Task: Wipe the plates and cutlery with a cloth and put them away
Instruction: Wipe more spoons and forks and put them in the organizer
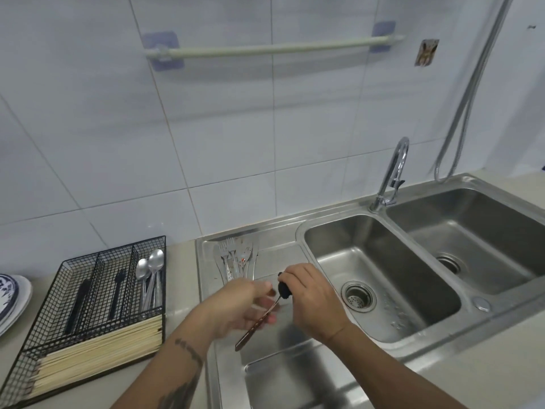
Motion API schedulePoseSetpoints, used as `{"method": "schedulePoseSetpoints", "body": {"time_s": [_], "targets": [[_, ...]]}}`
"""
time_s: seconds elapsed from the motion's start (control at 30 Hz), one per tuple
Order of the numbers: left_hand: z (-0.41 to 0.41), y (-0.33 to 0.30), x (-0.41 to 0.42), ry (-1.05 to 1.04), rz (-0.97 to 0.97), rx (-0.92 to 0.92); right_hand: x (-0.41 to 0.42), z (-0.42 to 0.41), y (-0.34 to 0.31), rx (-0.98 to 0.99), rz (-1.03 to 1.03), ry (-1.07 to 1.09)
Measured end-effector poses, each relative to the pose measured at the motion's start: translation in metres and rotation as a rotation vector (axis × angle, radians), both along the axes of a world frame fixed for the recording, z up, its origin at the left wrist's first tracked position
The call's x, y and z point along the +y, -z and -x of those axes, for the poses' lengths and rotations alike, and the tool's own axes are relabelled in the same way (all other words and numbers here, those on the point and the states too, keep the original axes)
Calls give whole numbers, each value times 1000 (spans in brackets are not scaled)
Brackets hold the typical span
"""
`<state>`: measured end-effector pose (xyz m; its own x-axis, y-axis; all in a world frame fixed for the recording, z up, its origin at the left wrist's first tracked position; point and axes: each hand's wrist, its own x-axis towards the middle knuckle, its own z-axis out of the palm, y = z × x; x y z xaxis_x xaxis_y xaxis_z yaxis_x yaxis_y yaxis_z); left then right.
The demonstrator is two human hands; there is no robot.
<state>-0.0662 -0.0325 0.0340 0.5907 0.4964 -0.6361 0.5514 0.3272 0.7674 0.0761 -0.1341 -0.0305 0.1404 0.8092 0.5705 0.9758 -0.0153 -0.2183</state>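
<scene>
Over the steel drainboard (283, 358) I hold a thin utensil with a brown handle (253, 330), tilted with its handle end low and towards me. My left hand (239, 305), blurred, grips the handle's upper part. My right hand (309, 299) pinches a small dark cloth (283, 290) wrapped round the utensil's head, which is hidden. Several steel forks and spoons (236, 261) lie in a loose bunch at the back of the drainboard. A stack of white plates with a blue pattern (11, 296) sits at the far left edge.
A black wire cutlery organiser (56, 329) stands left of the sink, holding steel spoons (150, 271), black-handled cutlery (79, 299) and a layer of pale chopsticks (97, 352). A double sink (383, 278) with a tap (392, 172) lies to the right. A towel rail (274, 48) hangs on the tiled wall.
</scene>
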Motion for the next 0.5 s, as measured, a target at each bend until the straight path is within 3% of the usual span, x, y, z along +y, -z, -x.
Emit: {"method": "schedulePoseSetpoints", "body": {"time_s": [0.13,0.33,0.5], "targets": [[27,-12,-4,209,95,102,-6,-9,0,-20,5,27],[30,5,-1,51,-234,108,-7,5,8,-33,24,-6],[32,17,-6,61,-432,161,-17,22,9,-22,115,-94]]}}
